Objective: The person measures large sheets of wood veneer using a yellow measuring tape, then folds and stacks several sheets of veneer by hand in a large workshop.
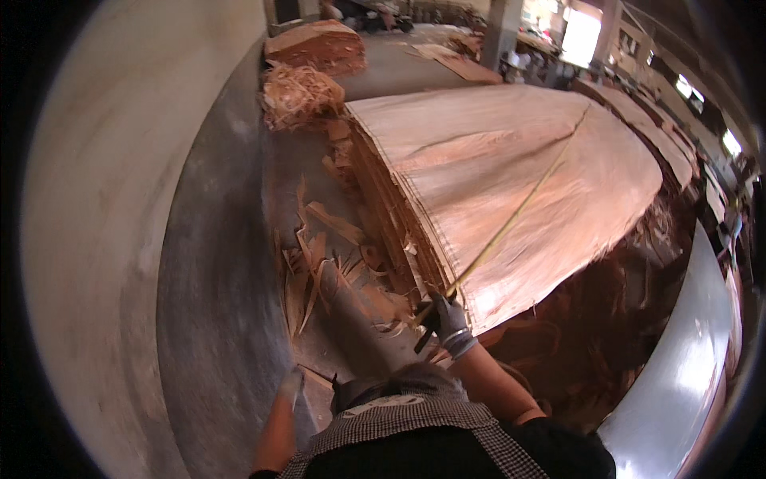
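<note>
My right hand (451, 317), in a dark glove with a grey cuff, is closed around the near end of a long thin yellowish stick (513, 222). The stick slants away to the far right over a tall stack of pinkish wood veneer sheets (511, 152). This hand is right at the near corner of the stack. A dark, narrow piece (424, 342) sticks out below the hand; its kind is unclear. My left hand (292, 385), in a pale glove, hangs low beside my body, apart from the stack. It is blurred and its fingers cannot be made out.
Torn veneer strips (315, 279) litter the floor left of the stack. Behind them are a heap of shredded veneer (299, 96) and another veneer pile (319, 46). A wall (120, 199) rises at left. At right stands a shiny metal-like surface (678, 359); more veneer stacks (638, 120) lie beyond.
</note>
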`<state>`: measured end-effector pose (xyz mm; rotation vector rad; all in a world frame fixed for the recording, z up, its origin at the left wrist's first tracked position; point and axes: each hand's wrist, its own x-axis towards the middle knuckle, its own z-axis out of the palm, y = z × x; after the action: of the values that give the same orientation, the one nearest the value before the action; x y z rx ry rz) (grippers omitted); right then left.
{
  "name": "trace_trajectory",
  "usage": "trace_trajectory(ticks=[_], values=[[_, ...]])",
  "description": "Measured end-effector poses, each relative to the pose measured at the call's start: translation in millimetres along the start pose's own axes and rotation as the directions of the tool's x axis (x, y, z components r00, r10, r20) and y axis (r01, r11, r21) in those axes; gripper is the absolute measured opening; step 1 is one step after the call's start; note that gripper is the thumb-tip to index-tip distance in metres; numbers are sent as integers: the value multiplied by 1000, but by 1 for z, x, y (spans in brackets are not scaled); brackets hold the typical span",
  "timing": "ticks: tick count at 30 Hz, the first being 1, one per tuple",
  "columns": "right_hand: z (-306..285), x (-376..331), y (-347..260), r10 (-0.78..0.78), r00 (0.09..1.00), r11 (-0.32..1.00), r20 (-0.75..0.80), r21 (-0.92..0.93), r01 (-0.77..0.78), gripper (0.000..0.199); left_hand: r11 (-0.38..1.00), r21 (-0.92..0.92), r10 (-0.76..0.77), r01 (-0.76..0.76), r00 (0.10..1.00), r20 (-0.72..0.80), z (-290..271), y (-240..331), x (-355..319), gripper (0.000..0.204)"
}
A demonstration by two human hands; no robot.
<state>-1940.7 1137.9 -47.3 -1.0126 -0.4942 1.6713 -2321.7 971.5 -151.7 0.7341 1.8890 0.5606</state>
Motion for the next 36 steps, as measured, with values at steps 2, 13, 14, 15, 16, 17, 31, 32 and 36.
trace_trajectory(ticks=[2,13,14,15,16,17,31,32,36], values=[[36,37,-4,15,1000,1000,-2,14,-15,18,933,-348,162,-88,968,191,3,123,54,21],[117,312,-36,92,995,979,47,-186,-82,27,764,241,431,-598,752,499,9,474,234,42],[124,340,-40,79,996,989,-28,-127,-82,28,717,234,523,-657,728,442,-5,486,259,40],[126,365,-40,78,990,994,-117,-68,-87,29,758,183,518,-626,748,415,-16,508,260,37],[128,390,-41,81,975,996,-205,-9,-85,30,794,132,509,-594,768,389,-27,531,262,35],[80,440,-16,-1,989,990,-145,-139,-19,33,773,97,545,-627,734,405,-27,544,284,33],[211,497,-55,-110,765,918,-635,231,324,19,-57,207,780,-977,86,620,54,744,544,41],[220,511,-56,-130,715,940,-687,142,309,19,131,-4,718,-991,92,690,74,749,564,42],[294,581,-100,-424,655,883,-626,-126,451,21,592,-136,262,-795,31,965,112,796,529,44]])
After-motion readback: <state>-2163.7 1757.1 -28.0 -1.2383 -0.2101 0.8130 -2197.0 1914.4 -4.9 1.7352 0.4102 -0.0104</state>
